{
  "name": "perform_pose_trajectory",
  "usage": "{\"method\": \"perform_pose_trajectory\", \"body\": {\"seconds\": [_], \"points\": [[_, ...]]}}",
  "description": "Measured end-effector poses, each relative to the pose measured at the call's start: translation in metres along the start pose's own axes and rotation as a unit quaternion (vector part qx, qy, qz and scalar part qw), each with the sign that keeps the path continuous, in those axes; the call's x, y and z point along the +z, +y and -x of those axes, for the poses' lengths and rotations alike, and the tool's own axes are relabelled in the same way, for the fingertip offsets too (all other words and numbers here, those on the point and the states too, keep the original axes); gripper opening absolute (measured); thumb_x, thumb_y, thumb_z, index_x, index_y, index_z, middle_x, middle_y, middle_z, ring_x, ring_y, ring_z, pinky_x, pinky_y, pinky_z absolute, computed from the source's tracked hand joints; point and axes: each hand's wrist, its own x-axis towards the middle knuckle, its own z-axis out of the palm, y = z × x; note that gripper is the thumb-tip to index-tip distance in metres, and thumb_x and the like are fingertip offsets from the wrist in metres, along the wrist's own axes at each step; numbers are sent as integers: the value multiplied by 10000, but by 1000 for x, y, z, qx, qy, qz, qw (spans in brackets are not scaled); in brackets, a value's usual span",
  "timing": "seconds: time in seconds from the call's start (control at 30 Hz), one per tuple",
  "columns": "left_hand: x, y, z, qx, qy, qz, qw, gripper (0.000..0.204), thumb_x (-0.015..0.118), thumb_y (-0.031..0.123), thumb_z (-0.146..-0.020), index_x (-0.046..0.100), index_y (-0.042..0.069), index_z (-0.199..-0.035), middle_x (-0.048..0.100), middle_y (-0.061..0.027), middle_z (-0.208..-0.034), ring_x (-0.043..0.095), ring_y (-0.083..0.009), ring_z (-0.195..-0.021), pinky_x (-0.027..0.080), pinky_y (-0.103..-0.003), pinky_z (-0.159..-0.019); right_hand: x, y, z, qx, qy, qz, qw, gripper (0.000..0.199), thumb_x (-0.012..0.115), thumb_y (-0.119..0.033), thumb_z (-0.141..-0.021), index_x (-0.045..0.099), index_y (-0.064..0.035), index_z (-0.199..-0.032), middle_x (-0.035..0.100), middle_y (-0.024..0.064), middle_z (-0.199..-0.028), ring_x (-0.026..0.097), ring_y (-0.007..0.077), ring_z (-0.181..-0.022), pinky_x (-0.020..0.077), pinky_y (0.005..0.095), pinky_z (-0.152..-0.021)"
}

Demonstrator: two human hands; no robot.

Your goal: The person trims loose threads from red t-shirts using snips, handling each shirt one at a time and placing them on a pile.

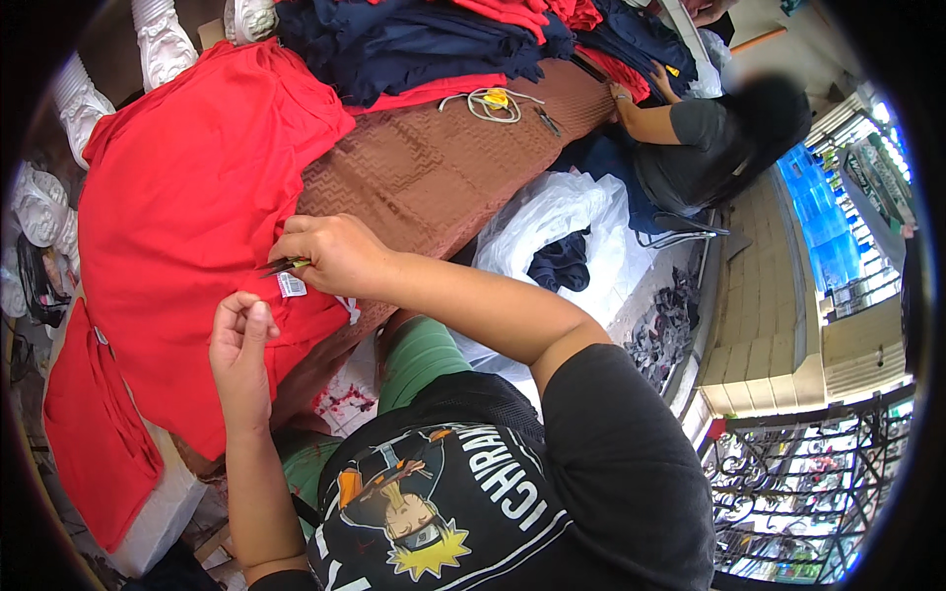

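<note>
A large red cloth garment (187,187) lies spread over the left part of the table. My right hand (340,258) is closed round small thread snips (286,264), whose blades point left just above the red fabric. Under that hand, a white label (292,285) shows on the red cloth. Lower and to the left, my left hand (241,340) hovers at the garment with its fingers curled and the thumb pressed to them. Whatever is in that pinch is too small to tell.
Navy garments (414,49) are heaped at the far side of the brown-covered table (424,177). A pale cord (483,106) lies near them. At the right, another person (680,148) reaches to the pile. A white plastic bag (611,231) and fabric scraps (665,330) are below.
</note>
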Motion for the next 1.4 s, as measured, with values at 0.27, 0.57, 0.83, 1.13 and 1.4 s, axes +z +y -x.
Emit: {"method": "perform_pose_trajectory", "body": {"seconds": [0.27, 0.57, 0.83, 1.13, 1.4], "points": [[7, 0, -2, -154, -36, -119, 980, 290, 626, 140, -922, 611, -18, -1164, 622, 10, -863, 535, -50, -745, 457, -204, -697, -14, 0, 1, -55, -93, 56, 993, 229, 690, -127, -701, 678, -123, -930, 617, 58, -884, 643, 297, -725, 516, 419, -610], [10, -8, -5, -116, -19, -72, 990, 172, 636, 146, -920, 643, -3, -1005, 632, -2, -854, 558, -63, -748, 463, -207, -716, -17, 7, 6, -43, -91, 57, 993, 291, 697, -103, -685, 670, -124, -974, 621, 63, -882, 644, 308, -728, 516, 421, -598], [10, -5, -5, -88, -10, -85, 992, 164, 630, 140, -922, 642, -6, -997, 631, -6, -853, 554, -62, -755, 467, -215, -720, -50, 20, -5, -2, -112, 143, 983, 312, 718, -278, -734, 672, -129, -1004, 673, 71, -939, 663, 298, -807, 535, 419, -692], [17, -5, -3, -72, -20, -93, 993, 179, 633, 140, -915, 648, -12, -1008, 623, -8, -852, 556, -66, -779, 461, -220, -723, -185, 93, 4, 136, 38, 156, 978, 366, 583, -240, -910, 602, -160, -1266, 633, 137, -993, 636, 287, -850, 496, 352, -743], [20, -5, -2, -81, -18, -38, 996, 181, 629, 157, -922, 653, -6, -996, 628, -10, -841, 547, -65, -769, 457, -220, -730, -53, 13, 7, -8, -71, 112, 991, 388, 622, -74, -827, 625, -156, -1207, 609, 100, -905, 609, 301, -838, 495, 391, -727]]}}
